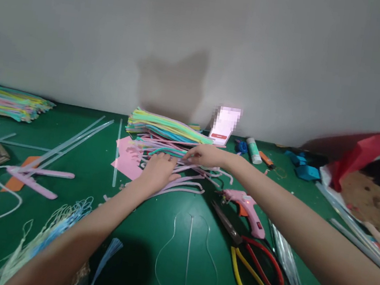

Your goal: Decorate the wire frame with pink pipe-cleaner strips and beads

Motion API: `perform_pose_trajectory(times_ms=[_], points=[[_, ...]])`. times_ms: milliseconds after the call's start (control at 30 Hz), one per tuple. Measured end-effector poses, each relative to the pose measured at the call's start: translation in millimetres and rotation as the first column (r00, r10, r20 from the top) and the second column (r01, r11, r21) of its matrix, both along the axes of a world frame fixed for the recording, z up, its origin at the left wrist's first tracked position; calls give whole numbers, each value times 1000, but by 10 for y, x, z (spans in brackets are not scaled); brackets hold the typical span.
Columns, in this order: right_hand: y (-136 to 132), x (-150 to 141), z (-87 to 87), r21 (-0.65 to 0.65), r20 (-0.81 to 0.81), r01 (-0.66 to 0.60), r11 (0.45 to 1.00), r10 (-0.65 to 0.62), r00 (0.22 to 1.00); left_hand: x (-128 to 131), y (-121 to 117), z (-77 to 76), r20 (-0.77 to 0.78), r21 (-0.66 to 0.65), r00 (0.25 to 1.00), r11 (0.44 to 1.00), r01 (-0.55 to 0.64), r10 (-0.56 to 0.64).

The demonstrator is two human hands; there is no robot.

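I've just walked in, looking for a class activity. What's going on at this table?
A person has both hands at a loose pile of pastel strips: the left hand rests over it, and the right hand is among the strips; whether either grips one is unclear. A thicker bundle lies just behind. Nearer the person, a bent wire outline lies on the green table, with scissors and a pink glue gun to its right, neither held.

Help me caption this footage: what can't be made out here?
In the head view:
Loose stems: partly hidden under the left hand.
Right hand: whether it grips anything is too small to tell.
Phone: upper screen pixelated.
Far-left bundle: cut off by the left edge.
Tassels: partly behind the left forearm.
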State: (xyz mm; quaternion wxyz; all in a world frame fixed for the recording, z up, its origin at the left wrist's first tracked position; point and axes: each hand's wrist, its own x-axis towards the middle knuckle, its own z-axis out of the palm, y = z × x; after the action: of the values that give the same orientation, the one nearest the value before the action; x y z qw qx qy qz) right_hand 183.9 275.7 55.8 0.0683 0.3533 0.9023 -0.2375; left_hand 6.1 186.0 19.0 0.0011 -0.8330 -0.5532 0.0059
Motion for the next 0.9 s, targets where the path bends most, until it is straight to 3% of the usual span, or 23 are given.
perform_pose_trajectory(times_ms=[133, 300, 500, 667, 767, 900], points=[[56, 39, 5, -6, 4, 3, 1000, -3, 1000, 106, 4, -12, -42, 31, 998, 999, 38, -37], [26, 80, -55, 84, 1, 63, 994, -63, 998, 87, -126, 27, -101, 74, 990, 991, 108, -101], [-3, 99, -114, 178, 7, 68, 982, -70, 998, -63, -102, 88, -175, 170, 983, 981, 87, -57], [24, 150, -121, 206, 42, 59, 977, -69, 997, -243, -124, 335, -232, 208, 968, 968, 141, -92], [34, 171, -124, 210, 64, 47, 977, -62, 996, -395, -341, 543, -270, 238, 957, 956, 172, -105], [16, 170, -129, 217, 86, 37, 975, -57, 995, -672, -758, 701, -269, 176, 963, 984, 27, 22]])
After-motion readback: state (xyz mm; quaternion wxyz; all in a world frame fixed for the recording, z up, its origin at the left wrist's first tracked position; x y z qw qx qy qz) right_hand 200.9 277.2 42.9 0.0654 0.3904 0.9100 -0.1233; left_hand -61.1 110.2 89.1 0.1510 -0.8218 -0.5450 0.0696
